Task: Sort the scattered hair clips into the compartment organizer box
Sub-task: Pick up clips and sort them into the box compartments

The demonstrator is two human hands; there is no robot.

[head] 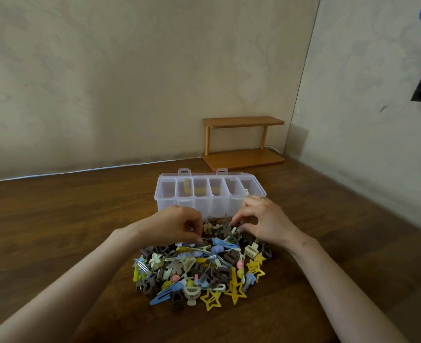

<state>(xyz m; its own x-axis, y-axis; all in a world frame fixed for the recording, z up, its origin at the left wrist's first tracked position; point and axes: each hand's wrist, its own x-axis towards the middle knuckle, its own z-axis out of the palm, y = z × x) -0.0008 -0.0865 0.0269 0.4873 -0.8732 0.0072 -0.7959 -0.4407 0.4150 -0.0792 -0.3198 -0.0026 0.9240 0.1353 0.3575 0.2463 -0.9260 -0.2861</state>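
Both hands reach over the far edge of a heap of mixed plastic and metal hair clips (199, 268) lying on the dark brown wooden surface (56, 219). The left hand (177, 226) has its fingers curled downward with the tips among the clips, but it cannot be told whether they pinch one. The right hand (263, 224) is also curled, thumb and forefinger drawn close together just above the clips. Whether anything is held between them cannot be told either. In the gap between the two hands lie a small beige flower-shaped clip (207, 227) and a small brown flower-shaped clip (225, 229). Most of the heap spreads below the hands, toward the person. Here a flat blue snap clip (164, 294) lies below the left hand, with a cream claw clip (192, 292) beside it, and a yellow open star-shaped clip (210, 299) lies on the near edge of the heap. Just beyond the hands stands the clear plastic compartment organizer box (211, 194) with its lid open. Its near wall is close to the fingertips and partly hidden by the right hand. A row of compartments faces the person, and pale yellow pieces show through some of the middle ones. Well beyond the right hand, a small two-tier orange-brown wooden shelf (242, 142) stands against the wall.
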